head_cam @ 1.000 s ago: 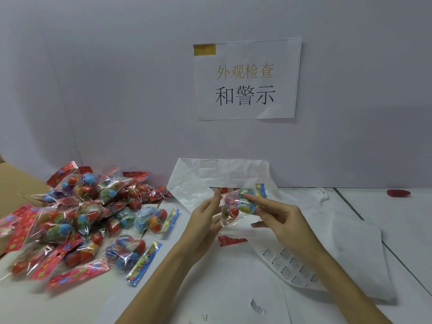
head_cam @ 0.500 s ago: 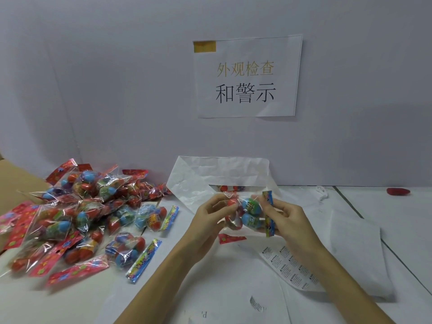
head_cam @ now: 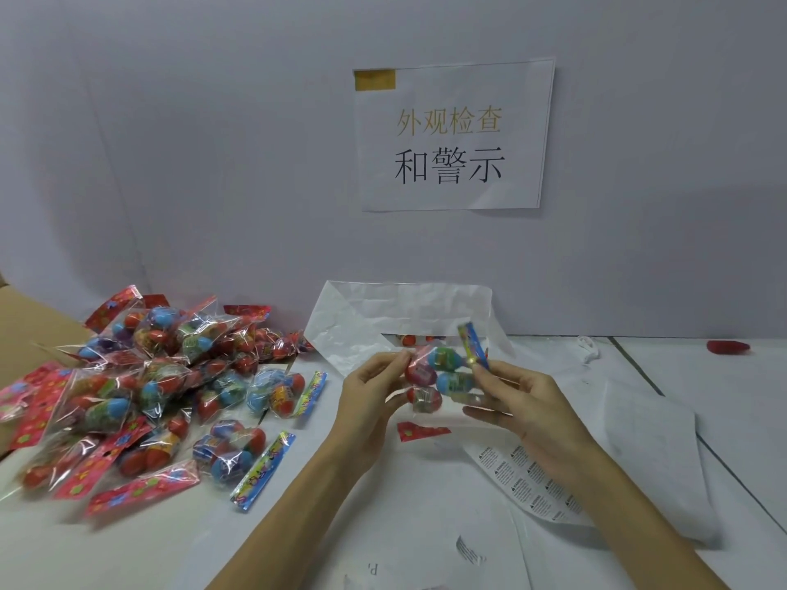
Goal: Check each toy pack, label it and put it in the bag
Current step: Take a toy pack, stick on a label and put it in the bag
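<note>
Head view: at the table's left edge lies the brown flap of a cardboard box [head_cam: 30,321], and spilling from it across the white table [head_cam: 179,542] is a heap of clear cellophane toy packs [head_cam: 140,393] filled with red, blue and green egg-shaped capsules and topped with red or blue printed header strips. Two packs with blue headers lie at the heap's right fringe, toward the table's middle. Further right, the left hand [head_cam: 372,396] pinches one end of a clear toy pack of coloured capsules [head_cam: 438,376], held above the table's middle, while the right hand [head_cam: 517,398] pinches its blue header end between thumb and fingers. Behind the held pack, at the table's far edge, stands a crumpled white plastic bag [head_cam: 362,330] with its mouth open; a few red capsules show inside. Under the right forearm lies a white sheet of small printed warning labels [head_cam: 528,479]. A small red piece [head_cam: 728,347] lies near the far right corner. A paper sign [head_cam: 451,138] hangs on the wall.
</note>
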